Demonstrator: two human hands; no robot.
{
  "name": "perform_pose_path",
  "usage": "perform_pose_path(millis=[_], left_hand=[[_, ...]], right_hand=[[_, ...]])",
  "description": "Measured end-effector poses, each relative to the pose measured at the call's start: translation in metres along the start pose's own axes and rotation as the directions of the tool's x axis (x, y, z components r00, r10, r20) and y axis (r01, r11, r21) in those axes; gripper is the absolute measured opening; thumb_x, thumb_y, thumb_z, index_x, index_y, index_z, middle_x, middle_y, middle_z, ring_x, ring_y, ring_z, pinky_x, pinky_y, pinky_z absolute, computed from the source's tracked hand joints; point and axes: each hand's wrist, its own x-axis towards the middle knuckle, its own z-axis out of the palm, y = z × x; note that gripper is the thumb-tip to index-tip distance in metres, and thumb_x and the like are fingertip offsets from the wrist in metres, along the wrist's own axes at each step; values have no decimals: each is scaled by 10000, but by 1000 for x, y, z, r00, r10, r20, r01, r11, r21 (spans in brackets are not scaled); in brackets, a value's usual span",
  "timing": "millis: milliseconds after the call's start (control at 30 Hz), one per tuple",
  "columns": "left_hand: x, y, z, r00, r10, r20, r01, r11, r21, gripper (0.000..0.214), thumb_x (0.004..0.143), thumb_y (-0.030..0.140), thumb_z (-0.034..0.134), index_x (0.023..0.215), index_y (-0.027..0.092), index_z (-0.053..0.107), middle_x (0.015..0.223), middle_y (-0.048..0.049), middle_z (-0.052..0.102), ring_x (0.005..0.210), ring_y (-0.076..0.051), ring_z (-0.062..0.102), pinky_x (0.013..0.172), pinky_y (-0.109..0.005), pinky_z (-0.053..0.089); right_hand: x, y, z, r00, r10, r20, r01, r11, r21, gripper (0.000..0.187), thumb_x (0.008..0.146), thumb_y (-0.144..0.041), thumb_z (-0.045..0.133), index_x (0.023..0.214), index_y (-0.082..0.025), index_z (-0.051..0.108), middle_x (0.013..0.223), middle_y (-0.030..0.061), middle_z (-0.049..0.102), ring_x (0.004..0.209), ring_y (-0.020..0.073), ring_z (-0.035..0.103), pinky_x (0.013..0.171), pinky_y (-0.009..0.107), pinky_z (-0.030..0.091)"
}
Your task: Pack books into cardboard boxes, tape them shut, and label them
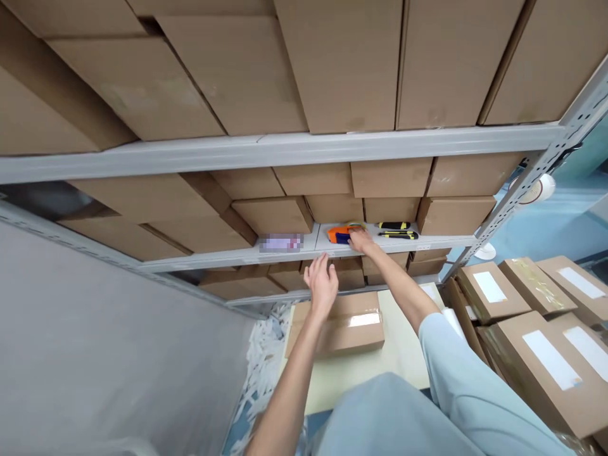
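Observation:
My right hand [361, 240] reaches onto the middle shelf [323, 239], its fingers closed round an orange and blue tape dispenser [338, 235]. Part of the dispenser is hidden behind the fingers. Right of it lie two black and yellow utility knives [398, 235]. My left hand [322, 282] hangs in the air just below the shelf's front edge, fingers apart and holding nothing. Beneath it, a cardboard box [349, 342] with clear tape along its top sits on a pale yellow table [403, 354].
Cardboard boxes [351, 63] fill the shelves above and behind. A blurred flat item [281, 242] lies on the shelf to the left. Labelled boxes [546, 354] are stacked at the right. White paper strips [259, 361] heap beside the table, near a grey panel [118, 335].

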Motion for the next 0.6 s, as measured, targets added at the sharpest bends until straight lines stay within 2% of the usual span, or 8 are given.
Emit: perform_pose_path(millis=[67,133,200,267,333,400,500,600], left_hand=[[-19,-32,-15,998,-65,5,65,998,-4,521,1046,313,504,1531,259,688,1585,-184,673,1550,-387,564,1355,-619,311],[-48,-68,-28,991,-131,3,131,991,-13,507,1033,340,545,1501,207,688,1552,-234,680,1517,-409,589,1333,-607,366],[-87,-97,-36,978,-206,17,207,978,-4,539,1033,351,531,1519,148,645,1563,-269,653,1530,-418,571,1327,-623,386],[-125,-107,-33,966,-253,61,252,968,18,578,1049,351,486,1557,93,582,1614,-275,603,1579,-394,519,1346,-623,372],[-158,-96,-19,960,-230,157,229,973,25,587,1082,373,460,1576,71,555,1667,-255,562,1626,-341,468,1378,-561,348],[-179,-71,5,944,-122,305,134,991,-16,568,1116,409,462,1579,100,578,1701,-213,550,1656,-288,436,1397,-480,333],[-192,-35,44,858,169,484,-92,979,-180,542,1137,300,392,1622,138,572,1746,-164,517,1703,-284,364,1419,-533,272],[-186,-20,71,771,296,564,-185,951,-246,595,1110,206,359,1677,163,534,1771,-135,485,1731,-283,299,1434,-566,207]], right_hand=[[-16,7,18,995,-1,-99,3,1000,27,596,1062,-190,521,1613,35,489,1676,336,521,1595,371,471,1353,513,336],[-50,14,50,967,37,-252,-13,995,96,652,1111,-237,418,1703,32,366,1775,317,391,1689,360,329,1394,543,271],[-101,18,96,924,111,-366,-41,980,195,666,1148,-312,339,1746,-20,319,1812,272,354,1723,345,277,1405,575,266],[-160,13,145,913,174,-370,-63,954,295,687,1165,-392,312,1779,-83,277,1835,229,334,1741,336,254,1406,607,279],[-213,2,189,923,232,-307,-99,914,393,722,1171,-458,313,1796,-105,242,1844,217,321,1751,333,243,1408,622,289],[-246,-7,223,923,315,-220,-180,861,476,761,1174,-506,305,1797,-77,231,1849,229,303,1758,332,231,1420,611,277],[-258,-3,254,890,439,-122,-284,743,606,786,1175,-553,296,1801,-79,242,1854,207,305,1757,311,246,1437,565,259],[-249,22,268,876,482,10,-303,535,789,830,1152,-636,367,1822,-164,240,1842,132,370,1728,281,335,1437,506,276]])
